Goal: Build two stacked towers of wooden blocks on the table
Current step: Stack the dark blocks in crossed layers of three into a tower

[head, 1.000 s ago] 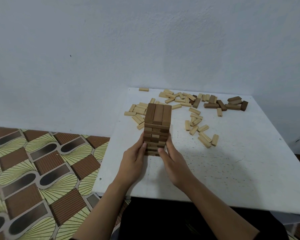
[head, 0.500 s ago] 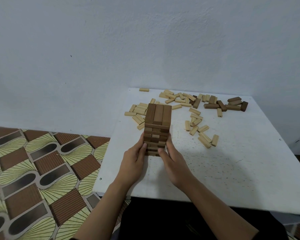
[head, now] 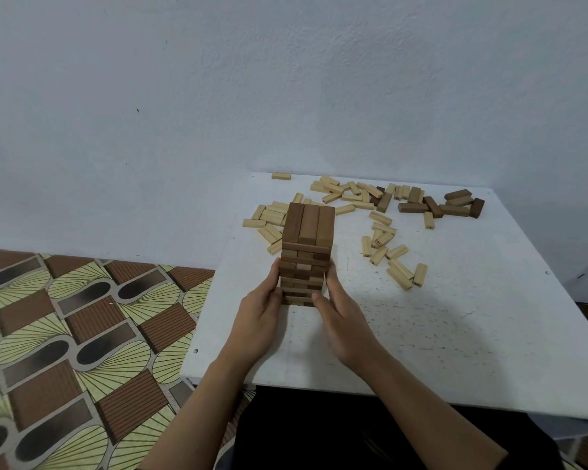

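Tower of dark-brown wooden blocks (head: 307, 252) stood mid-frame; left hand (head: 258, 321) and right hand (head: 344, 319) pressed straight fingers flat against its opposite sides.

Pressed between the fingers of the left hand (head: 257, 320) and right hand (head: 345, 320), the tower (head: 308, 228) is dark brown wood, matt and smooth-faced. Beyond the fingertips, the loose pale blocks (head: 399, 273) are bare light wood; the dark blocks (head: 413, 207) far right of them match the tower. The table (head: 455, 334) under the fingers is matt white, speckled (paint or laminate, unclear). The wall (head: 286, 79) looks rough matt plaster.
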The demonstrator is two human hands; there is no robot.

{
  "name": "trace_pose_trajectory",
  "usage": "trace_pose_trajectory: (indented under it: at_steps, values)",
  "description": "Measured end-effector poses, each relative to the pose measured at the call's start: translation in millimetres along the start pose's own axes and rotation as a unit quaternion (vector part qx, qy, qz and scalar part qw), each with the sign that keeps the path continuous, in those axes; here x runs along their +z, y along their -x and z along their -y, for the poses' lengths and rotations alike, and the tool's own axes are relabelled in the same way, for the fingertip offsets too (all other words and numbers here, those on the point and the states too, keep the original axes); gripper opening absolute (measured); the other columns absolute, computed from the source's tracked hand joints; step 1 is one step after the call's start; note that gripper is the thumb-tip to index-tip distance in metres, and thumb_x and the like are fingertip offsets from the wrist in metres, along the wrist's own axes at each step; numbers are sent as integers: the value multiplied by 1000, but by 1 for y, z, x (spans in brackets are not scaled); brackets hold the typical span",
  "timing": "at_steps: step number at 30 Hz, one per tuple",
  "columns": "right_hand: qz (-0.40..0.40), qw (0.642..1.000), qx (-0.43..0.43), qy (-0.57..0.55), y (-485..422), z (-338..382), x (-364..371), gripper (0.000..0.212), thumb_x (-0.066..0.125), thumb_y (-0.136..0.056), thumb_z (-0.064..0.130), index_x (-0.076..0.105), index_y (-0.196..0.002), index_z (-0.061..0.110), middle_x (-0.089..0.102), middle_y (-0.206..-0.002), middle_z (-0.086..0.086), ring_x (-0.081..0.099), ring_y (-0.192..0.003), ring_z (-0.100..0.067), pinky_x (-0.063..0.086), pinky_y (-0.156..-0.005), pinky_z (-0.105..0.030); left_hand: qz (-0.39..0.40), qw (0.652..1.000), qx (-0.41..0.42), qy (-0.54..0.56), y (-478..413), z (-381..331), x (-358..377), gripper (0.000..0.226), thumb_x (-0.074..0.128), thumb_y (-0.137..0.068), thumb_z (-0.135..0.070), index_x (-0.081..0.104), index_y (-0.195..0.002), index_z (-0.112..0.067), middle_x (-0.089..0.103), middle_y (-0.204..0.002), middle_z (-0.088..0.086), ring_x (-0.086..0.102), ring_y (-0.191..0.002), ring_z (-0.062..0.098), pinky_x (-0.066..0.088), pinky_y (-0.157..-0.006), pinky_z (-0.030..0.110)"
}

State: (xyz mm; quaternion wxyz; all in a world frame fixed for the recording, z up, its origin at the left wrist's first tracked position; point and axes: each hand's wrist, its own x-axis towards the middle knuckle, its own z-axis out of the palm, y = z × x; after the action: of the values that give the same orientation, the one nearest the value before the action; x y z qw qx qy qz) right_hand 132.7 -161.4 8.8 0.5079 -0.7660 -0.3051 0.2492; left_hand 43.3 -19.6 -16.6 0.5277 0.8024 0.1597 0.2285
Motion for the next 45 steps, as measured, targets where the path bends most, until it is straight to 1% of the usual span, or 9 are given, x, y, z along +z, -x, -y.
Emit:
trace_pose_trajectory:
  at_steps: [4, 10, 13, 18, 21, 25, 32, 39, 45]
  values:
    - [-26, 1000, 1, -4, 1, -2, -5, 58, 35, -108, 26, 12, -160, 38, 40, -155, 15, 49, -122, 10, 36, -92, -2, 4, 1000, -20, 12, 0, -2, -2, 47, 39, -109, -10, 42, -153, -25, 57, -139, -23, 50, -126, -13, 39, -100, 5]
    - [-79, 996, 9, 46, -1, -2, -12, 52, 52, -103, 31, 38, -153, 25, 50, -151, 4, 46, -139, -16, 39, -116, -43, 2, 999, -21, -24, 3, -2, -6, 40, 52, -106, -16, 54, -139, -37, 66, -115, -38, 61, -111, -10, 44, -89, 4]
    - [-99, 993, 2, 66, -2, -4, -13, 52, 59, -101, 31, 45, -150, 21, 53, -148, 5, 47, -137, -11, 40, -115, -35, -4, 999, -11, -38, 4, 0, -3, 32, 50, -106, -15, 61, -132, -31, 67, -112, -36, 61, -111, -8, 46, -90, 8]
    - [-116, 988, -23, 99, -2, -4, -13, 47, 63, -99, 26, 52, -144, 19, 48, -129, 22, 43, -121, 6, 27, -91, 3, -23, 999, 5, -49, 4, 2, -1, 32, 48, -107, -20, 62, -135, -22, 65, -114, -37, 60, -111, -10, 45, -90, 7]
    - [-127, 987, -33, 97, -3, -6, -12, 44, 65, -98, 25, 56, -140, 18, 46, -122, 27, 42, -105, 23, 27, -82, 9, -32, 998, 8, -49, 3, 1, 0, 33, 47, -107, -22, 61, -137, -20, 66, -115, -34, 59, -112, -12, 45, -90, 6]
    - [-135, 985, -46, 95, -3, -4, -12, 43, 63, -99, 26, 57, -140, 14, 49, -124, 21, 46, -115, 9, 29, -86, 7, -40, 998, 15, -41, 3, 0, 1, 34, 47, -108, -21, 60, -139, -18, 67, -121, -24, 60, -113, -8, 45, -91, 7]
    - [-135, 982, -69, 111, -5, -6, -12, 41, 60, -100, 27, 59, -139, 13, 60, -135, 8, 50, -122, 0, 32, -94, 2, -64, 997, 8, -38, 2, 3, 6, 36, 49, -107, -17, 60, -141, -18, 64, -113, -38, 58, -111, -14, 41, -88, 1]
    - [-138, 981, -81, 109, -6, -10, -11, 43, 57, -100, 32, 61, -138, 12, 64, -136, 1, 57, -126, -8, 48, -107, -28, -67, 996, 12, -52, 1, 5, 5, 34, 48, -107, -17, 62, -138, -16, 71, -118, -17, 62, -112, -7, 43, -89, 5]
    - [-141, 981, -79, 112, -7, -8, -11, 41, 60, -100, 26, 60, -138, 10, 63, -137, -2, 57, -127, -12, 47, -109, -32, -66, 996, 8, -58, 0, 6, 3, 30, 49, -106, -17, 67, -129, -8, 70, -110, -18, 62, -107, -9, 45, -88, 5]
